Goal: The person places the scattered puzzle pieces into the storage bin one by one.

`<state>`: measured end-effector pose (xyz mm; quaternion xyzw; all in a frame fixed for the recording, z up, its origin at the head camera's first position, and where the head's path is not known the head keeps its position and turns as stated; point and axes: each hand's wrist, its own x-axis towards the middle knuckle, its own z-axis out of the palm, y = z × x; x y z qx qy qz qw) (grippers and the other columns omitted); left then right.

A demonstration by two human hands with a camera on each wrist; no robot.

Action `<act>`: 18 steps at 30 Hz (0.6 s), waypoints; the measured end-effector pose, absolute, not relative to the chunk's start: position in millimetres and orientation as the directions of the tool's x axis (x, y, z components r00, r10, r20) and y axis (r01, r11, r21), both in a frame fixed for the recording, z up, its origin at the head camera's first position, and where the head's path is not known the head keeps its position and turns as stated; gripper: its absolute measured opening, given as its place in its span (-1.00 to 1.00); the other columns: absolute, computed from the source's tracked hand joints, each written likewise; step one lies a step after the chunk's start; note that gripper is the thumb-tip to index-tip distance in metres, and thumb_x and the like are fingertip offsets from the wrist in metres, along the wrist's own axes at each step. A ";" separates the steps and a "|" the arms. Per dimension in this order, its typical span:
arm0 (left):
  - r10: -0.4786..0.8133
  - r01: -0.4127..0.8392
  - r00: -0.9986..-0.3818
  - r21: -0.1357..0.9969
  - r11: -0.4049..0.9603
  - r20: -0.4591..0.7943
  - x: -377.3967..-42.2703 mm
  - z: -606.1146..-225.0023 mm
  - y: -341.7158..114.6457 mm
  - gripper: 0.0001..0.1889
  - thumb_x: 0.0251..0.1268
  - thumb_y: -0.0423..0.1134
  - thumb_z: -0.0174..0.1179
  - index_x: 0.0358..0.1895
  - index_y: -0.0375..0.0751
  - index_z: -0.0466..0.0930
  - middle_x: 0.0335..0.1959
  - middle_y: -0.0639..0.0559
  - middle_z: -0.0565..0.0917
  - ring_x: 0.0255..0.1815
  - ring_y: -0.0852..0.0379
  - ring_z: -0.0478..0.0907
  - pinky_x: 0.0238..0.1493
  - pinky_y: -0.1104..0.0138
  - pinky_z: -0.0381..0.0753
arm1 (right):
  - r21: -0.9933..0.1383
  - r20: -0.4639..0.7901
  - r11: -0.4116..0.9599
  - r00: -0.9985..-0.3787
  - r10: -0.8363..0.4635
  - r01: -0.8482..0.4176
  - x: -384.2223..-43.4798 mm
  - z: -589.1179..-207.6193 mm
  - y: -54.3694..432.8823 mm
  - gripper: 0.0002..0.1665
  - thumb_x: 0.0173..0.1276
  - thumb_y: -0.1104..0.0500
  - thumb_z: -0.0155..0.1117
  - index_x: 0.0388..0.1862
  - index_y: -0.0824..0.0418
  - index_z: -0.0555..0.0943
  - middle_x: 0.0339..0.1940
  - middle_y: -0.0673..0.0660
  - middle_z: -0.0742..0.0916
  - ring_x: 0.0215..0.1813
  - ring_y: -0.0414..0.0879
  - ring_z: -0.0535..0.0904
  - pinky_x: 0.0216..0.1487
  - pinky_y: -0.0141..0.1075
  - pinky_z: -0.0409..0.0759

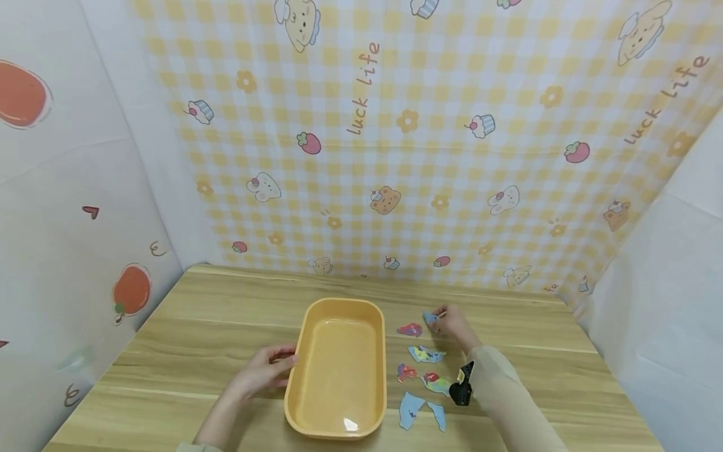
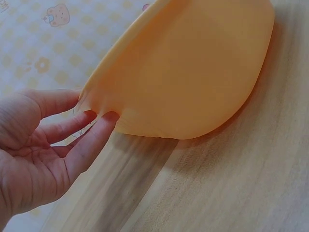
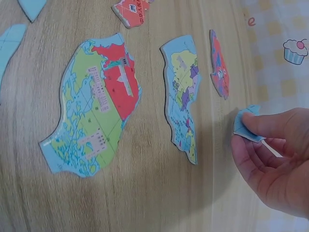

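An orange plastic basin (image 1: 341,302) stands on the wooden table. At its left side is my left hand (image 1: 265,371), its fairly straight fingers and thumb touching the outer wall just below the rim; the left wrist view shows these fingertips (image 2: 110,116) against the basin. To the basin's right, my right hand (image 1: 454,323) pinches a small blue puzzle piece (image 3: 246,124) between thumb and fingers. Near it lie a red and purple piece (image 3: 219,65), a blue and yellow map piece (image 3: 182,92) and a large green and red map piece (image 3: 99,104).
Closer to the table's front lie a small red piece (image 1: 406,373) and two pale blue pieces (image 1: 410,411). A yellow checked cloth (image 1: 395,157) hangs behind the table. A black wrist device (image 1: 462,384) sits on the right forearm.
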<state>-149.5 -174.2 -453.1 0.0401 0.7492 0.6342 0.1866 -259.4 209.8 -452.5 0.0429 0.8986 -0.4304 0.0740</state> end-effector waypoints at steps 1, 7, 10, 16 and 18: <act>0.297 -0.176 -0.927 0.965 0.193 -0.228 -149.4 -453.0 -174.3 -0.41 0.31 -0.17 0.05 0.21 -0.61 0.18 0.08 -0.44 0.41 -0.06 0.09 0.53 -0.08 0.22 0.68 | -0.764 -0.170 0.630 -0.985 0.011 0.139 -259.8 -452.5 210.4 -0.75 0.11 0.44 0.19 -0.21 0.54 0.47 -0.26 0.39 0.59 -0.37 -0.03 0.55 -0.38 -0.29 0.67; 0.293 -0.179 -0.928 0.964 0.196 -0.232 -149.7 -452.0 -174.2 -0.41 0.31 -0.17 0.05 0.21 -0.61 0.17 0.09 -0.44 0.40 -0.06 0.10 0.52 -0.08 0.22 0.68 | -0.764 -0.174 0.631 -0.985 -0.001 0.135 -262.5 -448.7 213.1 -0.75 0.12 0.41 0.19 -0.22 0.54 0.48 -0.28 0.39 0.61 -0.43 -0.03 0.58 -0.42 -0.27 0.68; 0.289 -0.178 -0.929 0.963 0.202 -0.233 -149.3 -451.2 -174.5 -0.41 0.32 -0.17 0.05 0.22 -0.61 0.17 0.11 -0.45 0.39 -0.03 0.05 0.52 -0.08 0.22 0.68 | -0.768 -0.187 0.626 -0.982 -0.020 0.134 -262.9 -444.5 212.7 -0.77 0.16 0.39 0.16 -0.21 0.53 0.48 -0.33 0.34 0.61 -0.42 -0.04 0.57 -0.38 -0.24 0.70; 0.283 -0.179 -0.930 0.961 0.209 -0.235 -148.6 -450.8 -174.3 -0.38 0.31 -0.15 0.06 0.23 -0.61 0.14 0.14 -0.47 0.36 0.01 -0.01 0.50 -0.07 0.21 0.67 | -0.762 -0.213 0.633 -0.976 -0.048 0.136 -264.0 -435.9 209.3 -0.76 0.21 0.36 0.13 -0.18 0.51 0.49 -0.34 0.32 0.63 -0.39 -0.06 0.57 -0.28 -0.18 0.71; 0.278 -0.183 -0.931 0.961 0.209 -0.238 -148.7 -451.1 -173.8 -0.37 0.31 -0.15 0.06 0.22 -0.62 0.15 0.14 -0.47 0.36 0.01 -0.01 0.50 -0.07 0.22 0.68 | -0.761 -0.221 0.635 -0.974 -0.055 0.137 -264.0 -432.8 207.4 -0.74 0.21 0.34 0.14 -0.16 0.50 0.48 -0.31 0.33 0.62 -0.38 -0.05 0.58 -0.26 -0.18 0.71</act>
